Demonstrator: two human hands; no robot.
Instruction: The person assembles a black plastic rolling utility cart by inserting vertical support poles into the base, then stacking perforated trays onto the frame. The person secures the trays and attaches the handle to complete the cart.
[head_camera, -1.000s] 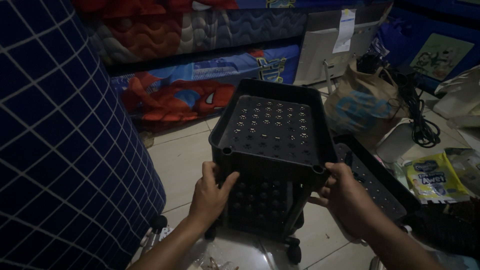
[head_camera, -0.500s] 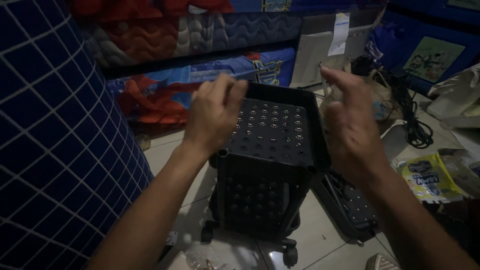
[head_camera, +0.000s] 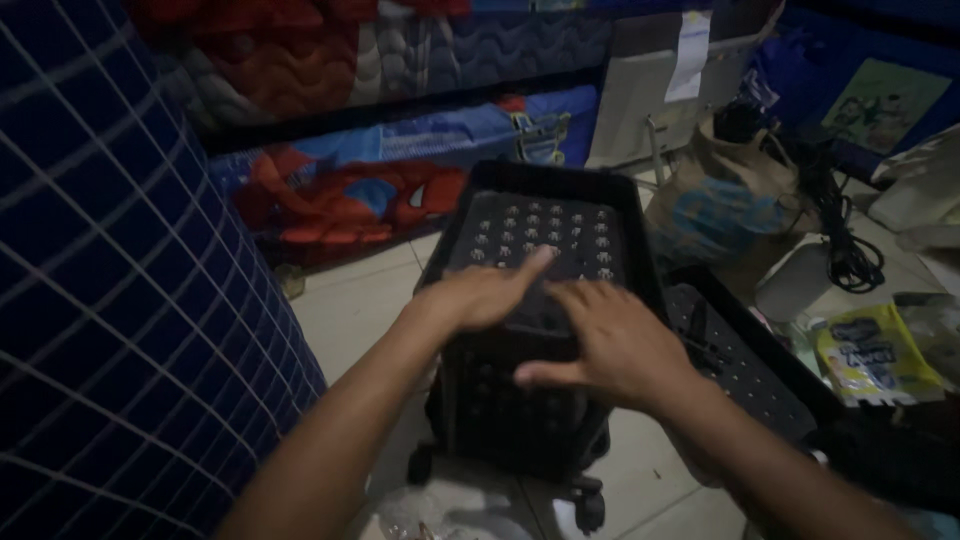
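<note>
A black plastic rolling cart (head_camera: 545, 235) with a perforated top tray stands on small wheels on the pale tiled floor. My left hand (head_camera: 483, 293) lies flat on the near part of the top tray, fingers stretched out and apart. My right hand (head_camera: 600, 345) rests palm down beside it on the tray's near edge, fingers spread. Neither hand holds anything. The frame is blurred by motion.
A second black perforated tray (head_camera: 745, 365) lies on the floor to the right. A blue checked mattress (head_camera: 110, 300) stands at the left. Patterned mattresses (head_camera: 350, 190) lean behind. A brown paper bag (head_camera: 715, 205), black cables (head_camera: 835, 235) and a yellow packet (head_camera: 868, 355) sit at the right.
A second ago both hands gripped the cart's near corners. They then rose into the air above it. Now both have come down flat on the top tray.
</note>
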